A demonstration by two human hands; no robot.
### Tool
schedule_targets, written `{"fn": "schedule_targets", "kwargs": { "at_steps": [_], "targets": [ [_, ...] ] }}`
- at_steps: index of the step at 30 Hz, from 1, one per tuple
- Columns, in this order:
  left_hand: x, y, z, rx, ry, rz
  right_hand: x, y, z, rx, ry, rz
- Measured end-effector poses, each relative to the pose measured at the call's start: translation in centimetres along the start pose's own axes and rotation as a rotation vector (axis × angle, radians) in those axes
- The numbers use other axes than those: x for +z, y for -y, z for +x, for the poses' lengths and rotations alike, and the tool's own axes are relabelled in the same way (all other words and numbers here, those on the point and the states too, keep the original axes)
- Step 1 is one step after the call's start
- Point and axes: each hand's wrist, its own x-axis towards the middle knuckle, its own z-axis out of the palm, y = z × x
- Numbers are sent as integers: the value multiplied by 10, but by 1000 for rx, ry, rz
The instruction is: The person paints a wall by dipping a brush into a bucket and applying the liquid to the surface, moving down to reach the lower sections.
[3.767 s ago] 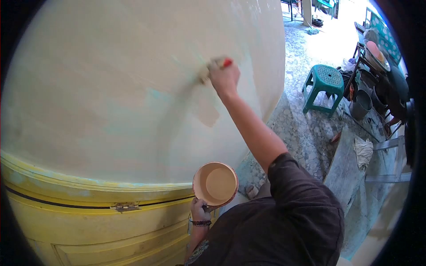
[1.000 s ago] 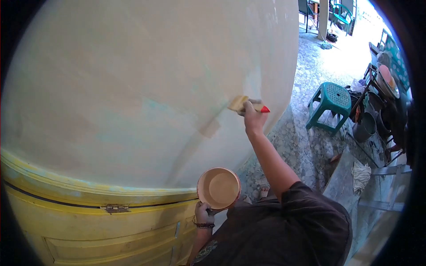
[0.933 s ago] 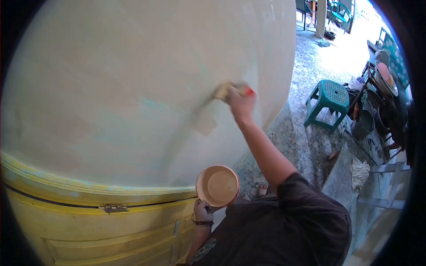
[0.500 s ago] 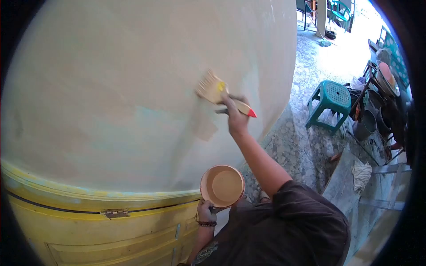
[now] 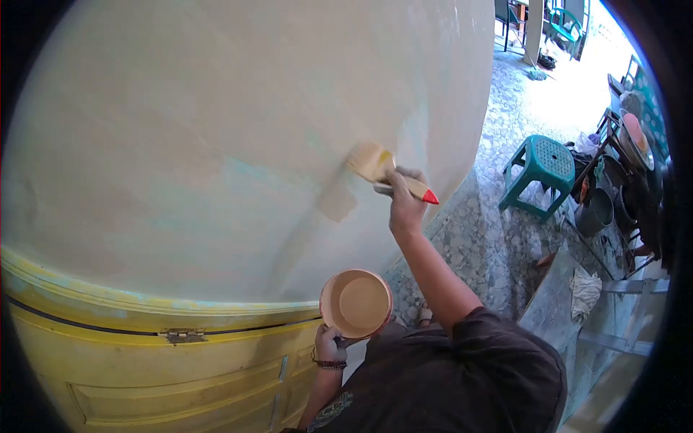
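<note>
My right hand (image 5: 406, 193) is closed round the handle of a wide paintbrush (image 5: 372, 161) with a red-tipped handle. Its bristles are against or very near the wall (image 5: 238, 101), which is coated in beige over patches of pale turquoise. A darker fresh-looking beige patch (image 5: 337, 201) shows just below the brush. Lower down, my left hand (image 5: 330, 343) grips the rim and side of a round paint tub (image 5: 356, 304) tilted toward me, with beige paint inside. A beaded bracelet circles that wrist.
Yellow wooden door panels (image 5: 166, 375) with a hinge (image 5: 182, 336) lie along the lower left. At right, a green plastic stool (image 5: 550, 155) stands on the stone-patterned floor (image 5: 469, 238). Pots (image 5: 595, 213), a white cloth (image 5: 585, 292) and a metal ladder (image 5: 628, 317) are beyond.
My right hand has moved the brush right and slightly down along the wall. The tub in my left hand stays nearly in place. The view has shifted slightly.
</note>
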Motion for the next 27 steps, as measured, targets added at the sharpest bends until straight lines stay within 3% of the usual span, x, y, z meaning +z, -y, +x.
{"fn": "schedule_targets", "kwargs": {
  "at_steps": [4,7,11,14,16,18,20,23,25,26,27],
  "targets": [
    [12,-7,-19,7,-94,45,115,87,-13,-249,297,319],
    [8,-10,-20,-23,-65,45,121,41,1,-75,226,342],
    [-3,-11,-16,-32,-35,28,1,-36,-16,-8,56,-17],
    [-9,-19,-9,-19,-37,61,-8,-34,-21,53,-179,-186],
    [-17,-16,-12,-26,-51,87,46,-10,-7,-110,-73,-661],
    [-17,-20,-13,-31,-31,47,121,56,-7,-203,-96,-744],
    [-24,-28,-11,-49,5,50,151,96,-9,-195,11,-305],
    [-36,-36,-8,-82,39,96,147,111,-15,-286,190,286],
    [-44,-41,-4,-78,19,142,115,39,-6,-272,178,235],
    [-44,-43,-5,-86,9,155,94,6,-10,-36,94,344],
    [-42,-48,-8,-91,0,167,65,-17,-18,2,47,295]
  ]
}}
